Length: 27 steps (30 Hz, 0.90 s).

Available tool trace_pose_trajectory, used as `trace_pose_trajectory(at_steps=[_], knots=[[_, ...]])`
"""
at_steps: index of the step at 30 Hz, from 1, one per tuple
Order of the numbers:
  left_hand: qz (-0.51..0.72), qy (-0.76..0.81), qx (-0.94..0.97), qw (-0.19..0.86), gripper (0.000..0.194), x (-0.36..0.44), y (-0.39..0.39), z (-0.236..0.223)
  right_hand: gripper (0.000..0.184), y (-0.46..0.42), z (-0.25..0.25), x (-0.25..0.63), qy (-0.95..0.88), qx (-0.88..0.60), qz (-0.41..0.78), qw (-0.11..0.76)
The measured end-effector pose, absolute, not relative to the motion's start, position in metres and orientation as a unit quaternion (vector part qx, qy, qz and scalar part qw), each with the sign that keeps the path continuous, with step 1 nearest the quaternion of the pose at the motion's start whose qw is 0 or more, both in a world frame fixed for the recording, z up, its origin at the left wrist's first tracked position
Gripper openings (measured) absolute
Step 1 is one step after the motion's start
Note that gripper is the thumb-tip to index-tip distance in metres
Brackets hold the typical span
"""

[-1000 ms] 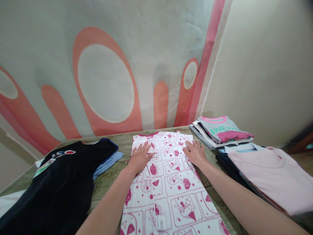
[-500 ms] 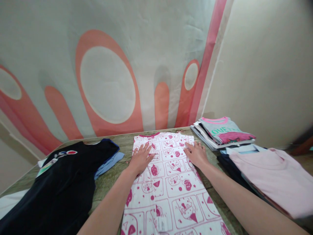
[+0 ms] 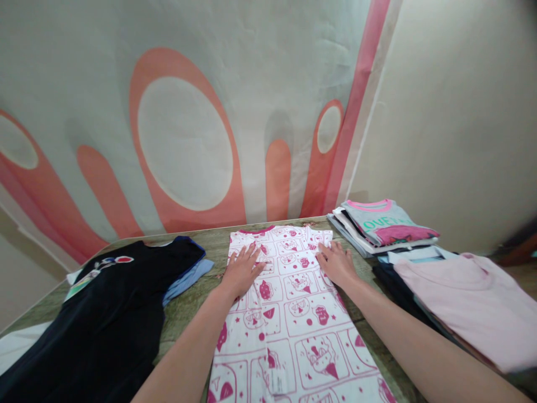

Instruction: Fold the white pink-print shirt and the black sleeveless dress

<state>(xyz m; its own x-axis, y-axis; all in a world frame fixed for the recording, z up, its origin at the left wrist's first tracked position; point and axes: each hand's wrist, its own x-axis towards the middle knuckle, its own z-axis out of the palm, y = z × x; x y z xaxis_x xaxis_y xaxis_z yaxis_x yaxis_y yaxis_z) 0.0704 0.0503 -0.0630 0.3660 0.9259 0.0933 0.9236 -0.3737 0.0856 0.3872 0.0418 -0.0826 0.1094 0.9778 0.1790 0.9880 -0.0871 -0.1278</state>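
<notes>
A white shirt with a magenta cartoon print point(image 3: 300, 313) lies spread lengthwise before me, its magenta neckline at the far end and its near end running out of view. My left hand point(image 3: 242, 271) rests flat on its upper left side, fingers spread. On the upper right edge, just below the sleeve, lies my right hand point(image 3: 337, 264), fingers apart and slightly bent. Neither hand grips the cloth. A small pale label point(image 3: 278, 382) shows near the shirt's lower middle.
To the left lies a black shirt point(image 3: 113, 313) over a light blue garment point(image 3: 188, 281). At right are a folded pile topped by a grey shirt with pink trim point(image 3: 388, 221) and another topped by a pale pink shirt point(image 3: 465, 302). The wooden-patterned table point(image 3: 184, 324) meets a printed wall behind.
</notes>
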Motion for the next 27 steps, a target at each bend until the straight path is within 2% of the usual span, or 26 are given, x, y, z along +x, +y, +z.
trace_pose_trajectory(at_steps=[27], knots=[[0.066,0.558,0.827,0.007,0.065,0.0698,0.0506,-0.0634,0.049,0.0431,-0.0842,0.3858,-0.682,-0.720,0.002,0.132]])
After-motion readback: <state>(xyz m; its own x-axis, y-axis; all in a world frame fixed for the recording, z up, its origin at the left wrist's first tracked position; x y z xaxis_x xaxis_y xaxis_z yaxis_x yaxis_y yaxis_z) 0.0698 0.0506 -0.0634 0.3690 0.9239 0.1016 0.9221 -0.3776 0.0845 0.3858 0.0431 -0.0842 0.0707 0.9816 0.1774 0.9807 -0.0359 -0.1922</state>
